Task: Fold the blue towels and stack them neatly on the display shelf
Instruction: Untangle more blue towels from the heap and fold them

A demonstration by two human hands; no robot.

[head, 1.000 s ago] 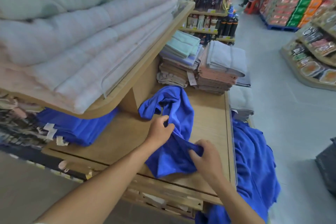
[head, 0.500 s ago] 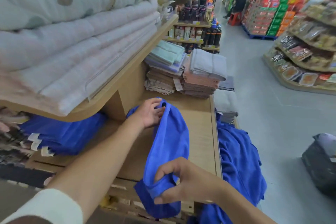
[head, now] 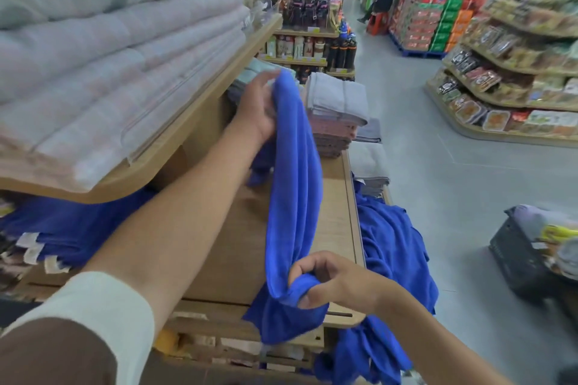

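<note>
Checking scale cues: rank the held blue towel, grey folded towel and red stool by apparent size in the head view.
1. blue towel
2. grey folded towel
3. red stool (far off, so real size unsure)

The left arm (head: 187, 212) wears a white sleeve (head: 103, 306) overlapped by a brown layer (head: 53, 353); the right forearm (head: 438, 337) is bare.

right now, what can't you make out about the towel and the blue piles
Head view:
- Fingertips of the left hand: blurred, partly behind the blue towel it grips.
- Palm of the right hand: hidden by the bunched towel end.
- Folded blue stack: depth and count hidden under the upper shelf.
- Loose blue towels: number unclear, crumpled, bottom cut by the frame edge.
</note>
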